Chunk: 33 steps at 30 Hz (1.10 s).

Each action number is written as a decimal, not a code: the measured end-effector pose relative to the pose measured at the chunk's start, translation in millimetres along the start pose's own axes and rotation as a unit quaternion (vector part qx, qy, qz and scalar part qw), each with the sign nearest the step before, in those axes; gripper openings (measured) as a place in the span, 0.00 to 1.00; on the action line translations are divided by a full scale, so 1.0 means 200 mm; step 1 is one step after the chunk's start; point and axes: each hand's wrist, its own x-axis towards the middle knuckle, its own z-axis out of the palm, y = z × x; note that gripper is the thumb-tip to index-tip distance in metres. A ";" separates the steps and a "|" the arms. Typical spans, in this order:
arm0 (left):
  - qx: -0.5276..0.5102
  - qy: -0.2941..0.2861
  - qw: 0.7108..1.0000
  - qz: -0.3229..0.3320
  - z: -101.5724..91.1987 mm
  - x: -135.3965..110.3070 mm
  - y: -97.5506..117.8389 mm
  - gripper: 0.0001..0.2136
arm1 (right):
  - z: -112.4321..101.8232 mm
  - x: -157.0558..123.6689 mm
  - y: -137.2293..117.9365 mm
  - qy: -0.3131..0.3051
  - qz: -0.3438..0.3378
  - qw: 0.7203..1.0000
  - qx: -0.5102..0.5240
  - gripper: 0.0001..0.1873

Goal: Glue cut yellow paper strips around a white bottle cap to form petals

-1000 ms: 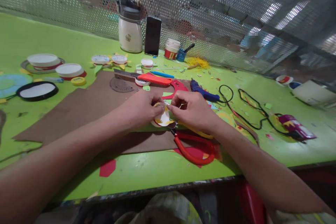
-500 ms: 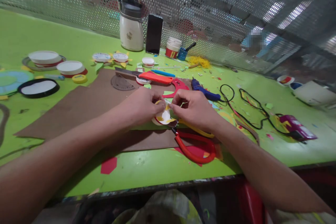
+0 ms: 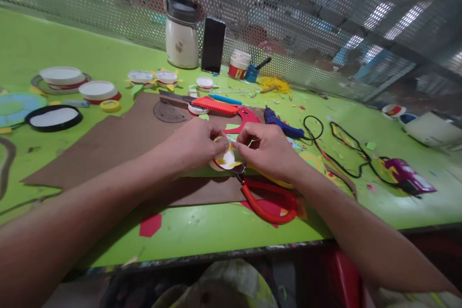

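Observation:
My left hand [image 3: 200, 140] is closed on a small round white paper cup piece [image 3: 227, 160] with a red rim and yellow paper bits on it. At its far edge, the fingers of my right hand [image 3: 265, 147] are pinched together by a small pale scrap; what exactly they grip is too small to make out. Just below the cup piece lie scissors with red handles [image 3: 269, 219], partly under my right hand. A red cutter with a serrated grip [image 3: 214, 105] and a curved red paper piece [image 3: 249, 118] lie beyond my fingers.
Brown cardboard [image 3: 108, 147] lies under my hands. A blue glue gun [image 3: 283, 124] with its black cord is at the right, near a purple box [image 3: 409, 175]. Behind stand a white flask [image 3: 182, 43], a phone [image 3: 213, 45] and a paint jar [image 3: 238, 64]. Cup pieces [image 3: 99, 90] are at left.
The view has shifted very slightly. Both hands stay at the cup piece, with only slight finger movement at its far edge.

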 end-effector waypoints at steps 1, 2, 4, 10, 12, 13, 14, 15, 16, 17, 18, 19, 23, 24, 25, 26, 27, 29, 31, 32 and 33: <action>-0.001 -0.001 1.000 -0.001 0.00 0.00 0.00 0.13 | 0.00 0.00 0.00 -0.001 -0.001 1.000 -0.001 0.07; -0.002 -0.002 1.000 -0.001 0.00 0.00 0.00 0.13 | 0.00 0.00 0.00 -0.002 -0.002 1.000 -0.004 0.07; -0.001 -0.003 1.000 -0.004 0.00 0.00 0.00 0.14 | 0.00 -0.01 0.01 0.000 -0.005 1.000 -0.011 0.06; -0.004 -0.010 1.000 -0.004 0.00 0.00 -0.01 0.13 | 0.00 -0.01 0.00 0.004 -0.010 1.000 -0.013 0.06; 0.001 -0.012 1.000 -0.007 0.00 0.00 0.00 0.13 | 0.00 0.00 0.00 0.003 -0.008 1.000 -0.011 0.06; 0.003 -0.013 1.000 -0.008 0.00 0.00 0.00 0.13 | 0.00 0.00 0.00 0.003 -0.008 1.000 -0.010 0.06; 0.005 -0.012 1.000 -0.008 0.00 0.00 0.00 0.13 | 0.00 0.00 0.00 0.003 -0.009 1.000 -0.008 0.06; 0.007 -0.012 1.000 -0.007 0.00 0.00 0.00 0.13 | 0.00 0.00 0.00 0.003 -0.011 1.000 -0.007 0.06; 0.007 -0.009 1.000 -0.004 0.00 0.00 0.00 0.13 | 0.00 0.00 0.00 0.003 -0.013 1.000 -0.007 0.06; 0.007 -0.007 1.000 -0.001 0.00 0.00 -0.01 0.13 | 0.00 0.00 0.00 0.004 -0.015 1.000 -0.007 0.06; 0.007 -0.005 1.000 0.000 0.00 0.01 -0.01 0.12 | 0.00 -0.01 0.00 0.004 -0.017 1.000 -0.007 0.06; 0.005 -0.004 1.000 0.001 0.00 0.01 -0.02 0.12 | 0.00 -0.01 0.00 0.005 -0.018 1.000 -0.007 0.06; -0.002 -0.003 1.000 0.000 0.01 0.02 -0.02 0.11 | 0.00 -0.01 0.00 0.010 -0.023 1.000 0.001 0.06; -0.004 -0.001 1.000 -0.001 0.01 0.02 -0.02 0.11 | 0.00 -0.01 0.00 0.012 -0.024 1.000 0.002 0.06; -0.006 0.000 1.000 -0.003 0.01 0.02 -0.02 0.10 | 0.00 -0.01 0.00 0.013 -0.026 1.000 0.002 0.06; -0.009 0.000 1.000 -0.007 0.01 0.02 -0.01 0.10 | 0.00 -0.01 0.00 0.014 -0.027 1.000 0.002 0.06; -0.013 -0.001 1.000 -0.013 0.01 0.02 -0.01 0.10 | 0.00 -0.01 0.00 0.013 -0.027 1.000 0.001 0.06; -0.019 -0.003 1.000 -0.025 0.01 0.01 0.00 0.10 | 0.00 -0.01 0.00 0.014 -0.030 0.999 0.001 0.06; -0.016 -0.003 0.999 -0.032 0.01 0.01 0.00 0.10 | 0.00 -0.01 0.00 0.016 -0.032 0.999 0.004 0.06; -0.013 -0.001 0.999 -0.034 0.01 0.01 -0.01 0.10 | 0.00 -0.01 0.00 0.017 -0.033 0.999 0.006 0.06; -0.011 0.000 0.999 -0.034 0.01 0.01 -0.01 0.10 | 0.00 -0.01 -0.01 0.017 -0.033 0.999 0.007 0.06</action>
